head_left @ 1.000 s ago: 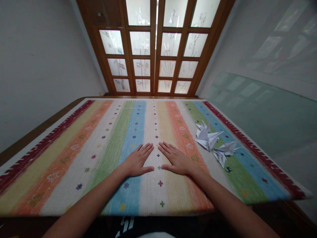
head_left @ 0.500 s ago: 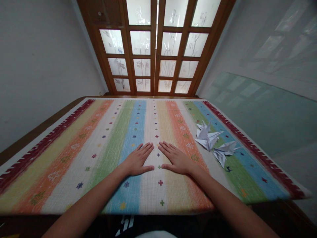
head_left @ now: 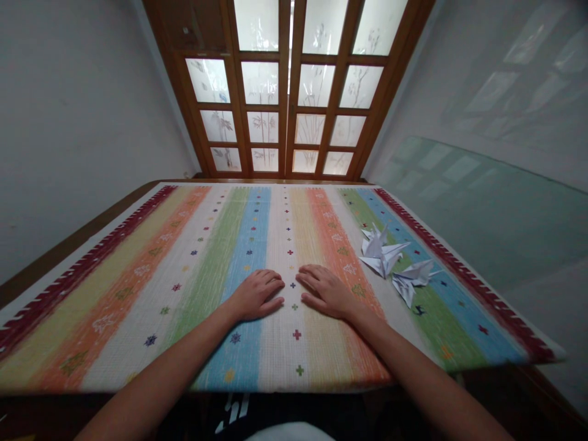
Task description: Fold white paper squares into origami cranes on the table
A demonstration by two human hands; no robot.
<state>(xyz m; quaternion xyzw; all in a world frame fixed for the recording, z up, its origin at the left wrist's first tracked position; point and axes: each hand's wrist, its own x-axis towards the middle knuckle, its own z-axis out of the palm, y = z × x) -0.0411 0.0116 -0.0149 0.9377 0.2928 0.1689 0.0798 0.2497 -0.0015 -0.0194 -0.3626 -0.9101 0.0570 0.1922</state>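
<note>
Both my hands rest palm down, side by side, on a striped woven mat (head_left: 193, 269) that covers the table. My left hand (head_left: 254, 296) lies on the blue and white stripes. My right hand (head_left: 324, 291) lies on the yellow and orange stripes. The fingers of both are bent, with raised knuckles and the tips on the mat, and neither holds anything. To the right of my right hand lie two white folded paper cranes: one (head_left: 380, 251) farther away, the other (head_left: 412, 279) nearer and to the right. Neither hand touches them.
A wooden door with frosted glass panes (head_left: 285, 92) stands behind the table's far edge. White walls close in on the left and right. A glass sheet (head_left: 487, 208) leans along the right wall. The mat's near edge (head_left: 294, 387) is close to my body.
The fingers of both hands have drawn in from lying flat and stretched out to bent, fingertips pulled back toward the palms. The view has shifted slightly.
</note>
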